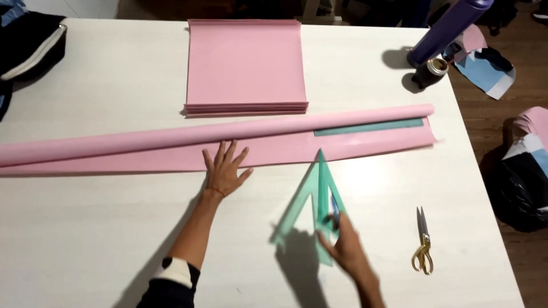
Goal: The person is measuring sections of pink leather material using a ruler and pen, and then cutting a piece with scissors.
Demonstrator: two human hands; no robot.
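We see the left hand (224, 171) laid flat, fingers spread, palm down on the unrolled edge of the long pink roll (217, 136), which lies across the white table (103, 228). The right hand (347, 246) pinches the lower edge of a translucent green set square (313, 197), tilted up off the table, its tip just at the pink sheet's edge. A second green ruler (368, 126) lies on the sheet beside the roll. Gold-handled scissors (422, 242) rest to the right; a stack of pink sheets (244, 65) sits beyond the roll.
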